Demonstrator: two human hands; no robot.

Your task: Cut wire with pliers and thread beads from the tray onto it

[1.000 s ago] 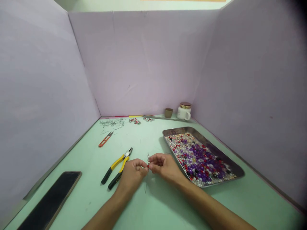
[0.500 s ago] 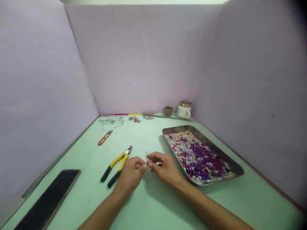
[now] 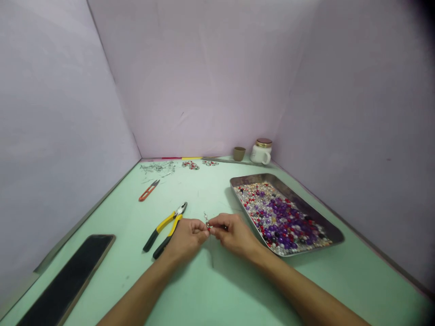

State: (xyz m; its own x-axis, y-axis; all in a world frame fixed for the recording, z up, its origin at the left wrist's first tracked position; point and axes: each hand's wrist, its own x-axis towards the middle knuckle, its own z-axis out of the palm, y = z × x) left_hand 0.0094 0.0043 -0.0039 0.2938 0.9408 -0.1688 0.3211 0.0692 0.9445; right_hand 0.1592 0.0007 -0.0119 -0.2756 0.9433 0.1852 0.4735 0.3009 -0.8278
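Observation:
Between my fingertips, in the middle of the head view, is a small string of beads [image 3: 206,219] with clear and red beads on thin wire. My left hand [image 3: 190,235] pinches it from the left, thumb and forefinger closed near a red bead. My right hand [image 3: 233,233] pinches the same piece from the right, its fingertips almost touching the left ones. A thin wire end hangs below the fingers towards the table. Just left of my left hand lie pliers [image 3: 166,228] with yellow and black handles, their far handle partly behind the hand.
A metal tray [image 3: 234,183] of mixed beads stands at the right. Orange thread snips [image 3: 148,190], a pile of wire pieces [image 3: 158,168] and beaded pieces [image 3: 190,165] lie farther back. A phone [image 3: 64,280] is at the left; a small cup [image 3: 239,154] and lidded mug [image 3: 261,153] stand behind.
The view has tipped down slightly, so the table's contents sit a little higher. The beaded piece now leans left at its top, and the wire's lower end has swung right. Both hands keep their pinch.

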